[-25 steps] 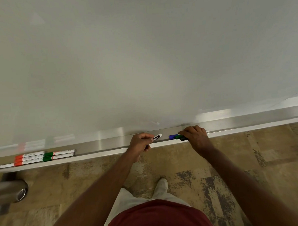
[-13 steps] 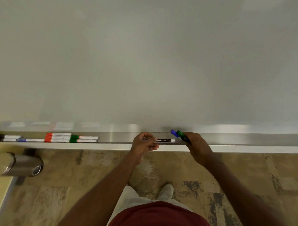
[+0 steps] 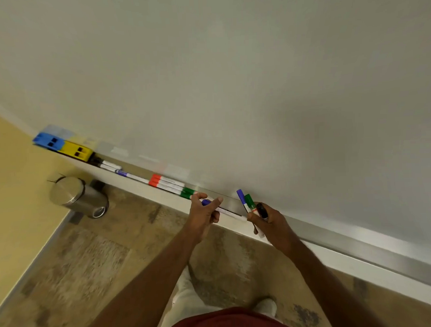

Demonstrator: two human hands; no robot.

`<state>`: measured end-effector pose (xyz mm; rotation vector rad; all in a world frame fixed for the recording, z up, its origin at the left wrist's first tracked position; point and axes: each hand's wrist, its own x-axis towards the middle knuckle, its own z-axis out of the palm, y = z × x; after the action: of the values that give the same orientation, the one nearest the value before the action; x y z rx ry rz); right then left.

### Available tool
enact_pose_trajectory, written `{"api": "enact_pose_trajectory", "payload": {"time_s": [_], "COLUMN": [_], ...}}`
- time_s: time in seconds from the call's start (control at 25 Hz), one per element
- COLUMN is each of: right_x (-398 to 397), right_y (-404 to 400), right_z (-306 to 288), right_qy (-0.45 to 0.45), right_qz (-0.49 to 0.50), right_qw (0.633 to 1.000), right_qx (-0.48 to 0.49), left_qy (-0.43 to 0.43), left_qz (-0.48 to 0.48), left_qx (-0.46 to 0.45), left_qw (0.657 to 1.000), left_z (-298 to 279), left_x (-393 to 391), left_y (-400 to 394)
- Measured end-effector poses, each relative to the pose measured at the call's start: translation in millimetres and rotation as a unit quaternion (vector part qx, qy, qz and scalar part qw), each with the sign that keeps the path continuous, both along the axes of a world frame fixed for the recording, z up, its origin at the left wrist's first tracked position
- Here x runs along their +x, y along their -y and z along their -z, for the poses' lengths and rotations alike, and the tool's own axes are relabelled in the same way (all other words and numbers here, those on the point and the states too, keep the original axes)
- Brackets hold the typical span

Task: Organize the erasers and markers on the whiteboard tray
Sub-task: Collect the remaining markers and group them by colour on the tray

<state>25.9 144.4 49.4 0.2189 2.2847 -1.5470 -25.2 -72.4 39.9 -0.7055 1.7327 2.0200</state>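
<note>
My left hand (image 3: 203,214) grips a white marker with a purple cap (image 3: 224,210), held lengthwise just over the metal tray (image 3: 374,249). My right hand (image 3: 272,222) clutches a bundle of markers (image 3: 250,205) with purple, green and black caps sticking up against the whiteboard (image 3: 231,77). Further left on the tray lie two red-capped markers (image 3: 167,183), green-capped ones (image 3: 188,193), a purple one (image 3: 133,176) and black ones (image 3: 107,165). A yellow eraser (image 3: 76,150) and a blue eraser (image 3: 48,141) sit side by side at the tray's far left end.
A steel waste bin (image 3: 78,196) stands on the patterned carpet below the tray's left end, beside a yellow wall (image 3: 17,185). My white shoes (image 3: 264,306) are on the floor under the tray.
The view has swung left, bringing the erasers into sight. My left hand has lifted its marker off the tray and carried it left; my right hand followed with the bundle raised.
</note>
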Motion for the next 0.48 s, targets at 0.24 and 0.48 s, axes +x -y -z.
{"api": "enact_pose_trajectory", "payload": {"time_s": [0.24, 0.48], "right_x": [-70, -131], "right_y": [144, 262], "right_z": [-5, -10], "right_qy": [0.036, 0.052], "right_qz": [0.015, 0.024], "right_qw": [0.998, 0.996], "right_qx": [-0.04, -0.065], "left_qy": [-0.024, -0.007], "left_qz": [0.03, 0.014], "left_qx": [-0.014, -0.004], "left_qw": [0.999, 1.0], "left_z": [-4, -10], "left_x": [-58, -98], "left_y": [133, 244]}}
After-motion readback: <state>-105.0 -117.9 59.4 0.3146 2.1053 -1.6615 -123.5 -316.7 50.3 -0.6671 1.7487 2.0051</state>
